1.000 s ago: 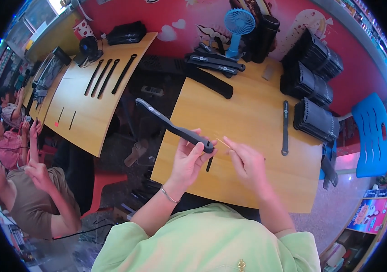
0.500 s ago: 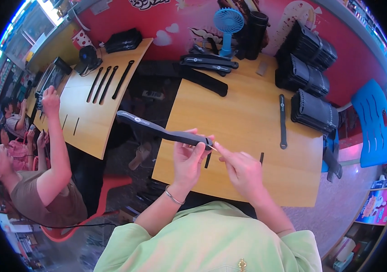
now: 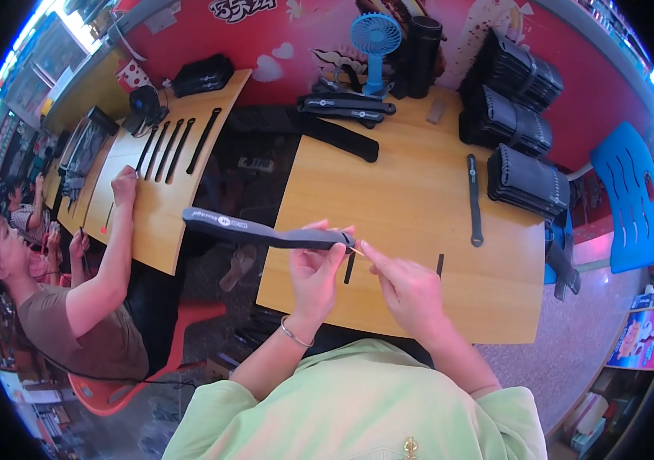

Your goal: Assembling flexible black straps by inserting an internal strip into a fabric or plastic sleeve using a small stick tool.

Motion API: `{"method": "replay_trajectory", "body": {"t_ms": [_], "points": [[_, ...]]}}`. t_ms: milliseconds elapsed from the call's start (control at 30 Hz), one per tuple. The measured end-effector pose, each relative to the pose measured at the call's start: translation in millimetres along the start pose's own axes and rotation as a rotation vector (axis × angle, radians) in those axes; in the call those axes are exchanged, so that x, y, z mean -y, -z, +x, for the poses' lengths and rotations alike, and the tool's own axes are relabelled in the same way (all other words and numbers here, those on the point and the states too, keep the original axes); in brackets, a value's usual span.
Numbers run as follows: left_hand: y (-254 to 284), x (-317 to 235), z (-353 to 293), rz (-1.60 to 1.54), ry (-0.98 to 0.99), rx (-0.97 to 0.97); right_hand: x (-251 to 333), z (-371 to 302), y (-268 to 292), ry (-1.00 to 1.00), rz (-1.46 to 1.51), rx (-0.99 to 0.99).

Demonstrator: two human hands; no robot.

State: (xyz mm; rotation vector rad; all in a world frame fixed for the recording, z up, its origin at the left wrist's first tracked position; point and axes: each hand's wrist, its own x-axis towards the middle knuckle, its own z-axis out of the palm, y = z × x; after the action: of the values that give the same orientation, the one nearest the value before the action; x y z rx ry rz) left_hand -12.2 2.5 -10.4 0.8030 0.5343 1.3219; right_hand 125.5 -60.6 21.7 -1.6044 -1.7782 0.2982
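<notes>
My left hand [image 3: 315, 276] is closed round one end of a bundle of flat dark grey straps [image 3: 246, 231]. The bundle's long free end reaches out to the left over the gap between the tables, with pale print on its top strap. My right hand [image 3: 411, 295] is at the gripped end, fingers pinched on a thin yellowish strand [image 3: 357, 251] running to the bundle; whether it is a rubber band or a stick I cannot tell. On the wooden table [image 3: 388, 199] to the right, a single strap [image 3: 474, 201] lies apart.
Black strap packs [image 3: 526, 180] are piled at the right, behind the single strap. More bundles [image 3: 346, 107], a blue fan [image 3: 375, 38] and a black cylinder [image 3: 422, 57] stand at the back. At the left table, a co-worker [image 3: 74, 307] sits by several laid-out straps [image 3: 181, 149]. A blue chair [image 3: 629, 199] is right.
The bundle's free end has swung slightly left and down. My hands keep nearly the same hold. The co-worker's raised hand has come down to the left table, where another strap now lies.
</notes>
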Motion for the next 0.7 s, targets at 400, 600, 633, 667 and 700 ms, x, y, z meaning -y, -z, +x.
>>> {"method": "replay_trajectory", "body": {"t_ms": [400, 600, 633, 667, 700], "points": [[3, -5, 1, 0.745, -0.604, 0.148, 5, 0, -5, -0.302, 0.577, 0.127], [-3, -12, 5, 0.827, -0.712, 0.154, 4, 0, -13, -0.68, 1.34, 0.317], [-3, -12, 5, 0.812, -0.748, 0.153, 5, 0, -14, -0.601, 1.227, 0.278], [-1, -11, 6, 0.811, -0.746, 0.155, 5, 0, -15, -0.523, 1.113, 0.238], [3, -9, 7, 0.822, -0.743, 0.17, 2, 0, -18, -0.525, 1.113, 0.235]]}}
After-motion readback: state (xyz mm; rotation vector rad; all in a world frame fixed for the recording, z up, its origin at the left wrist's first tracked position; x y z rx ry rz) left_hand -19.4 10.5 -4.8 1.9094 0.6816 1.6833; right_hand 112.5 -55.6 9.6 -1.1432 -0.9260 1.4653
